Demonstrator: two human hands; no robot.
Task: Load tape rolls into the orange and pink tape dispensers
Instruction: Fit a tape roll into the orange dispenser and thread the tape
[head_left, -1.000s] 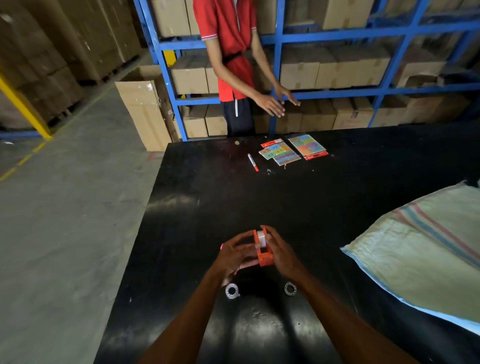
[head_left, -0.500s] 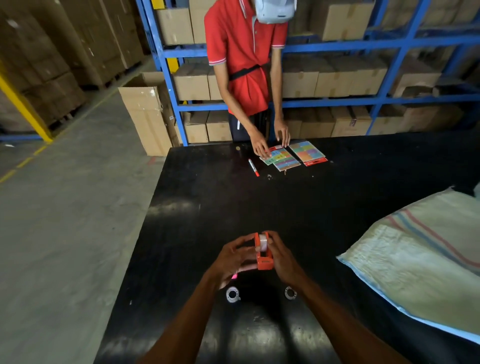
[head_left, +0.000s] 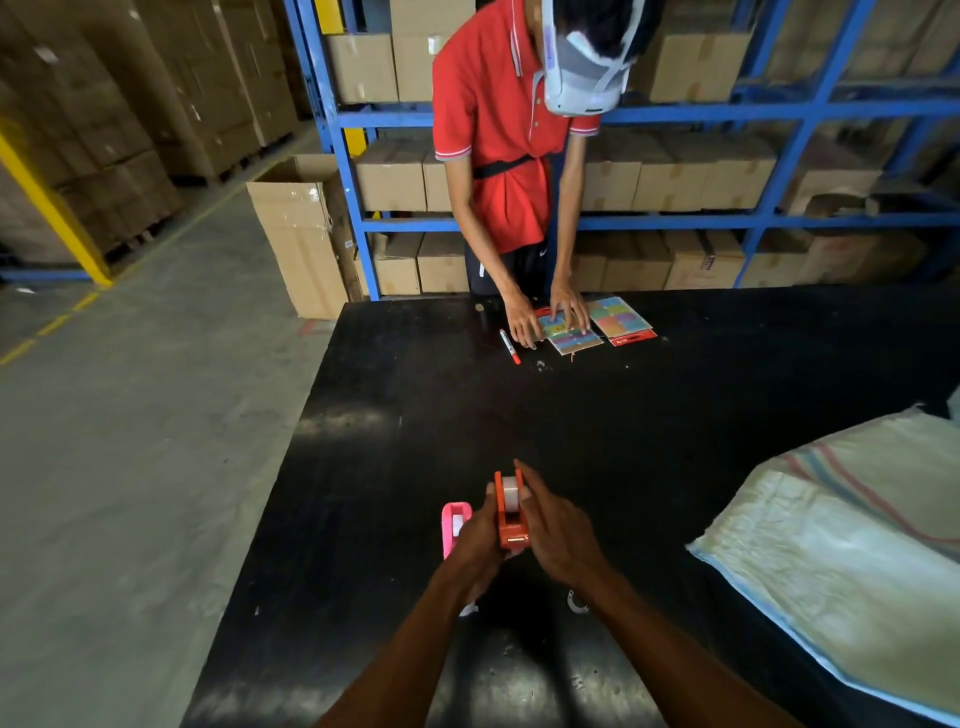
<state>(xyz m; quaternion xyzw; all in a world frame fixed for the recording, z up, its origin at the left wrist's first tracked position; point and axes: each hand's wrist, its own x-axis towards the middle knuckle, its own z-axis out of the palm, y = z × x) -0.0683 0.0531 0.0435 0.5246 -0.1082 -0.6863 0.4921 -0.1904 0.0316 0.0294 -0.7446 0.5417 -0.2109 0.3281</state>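
The orange tape dispenser (head_left: 510, 512) is held upright above the black table (head_left: 649, 426), with a white tape roll (head_left: 511, 492) seated in its top. My left hand (head_left: 475, 545) grips its left side and my right hand (head_left: 553, 525) closes on its right side, fingers over the roll. The pink tape dispenser (head_left: 453, 525) stands on the table just left of my left hand, a white roll showing inside it. One loose tape roll (head_left: 575, 601) lies by my right wrist; another (head_left: 469, 609) peeks out under my left forearm.
Across the table a person in a red shirt (head_left: 493, 119) presses both hands on colourful sheets (head_left: 597, 327); a red-capped marker (head_left: 509, 346) lies beside them. A woven sack (head_left: 841, 561) covers the right side. Blue shelving with cartons (head_left: 675, 171) stands behind, an open carton (head_left: 301, 228) on the floor.
My hands carried the orange dispenser slightly right and up, uncovering the pink dispenser beside my left hand. The person opposite leaned over the table and put both hands on the sheets.
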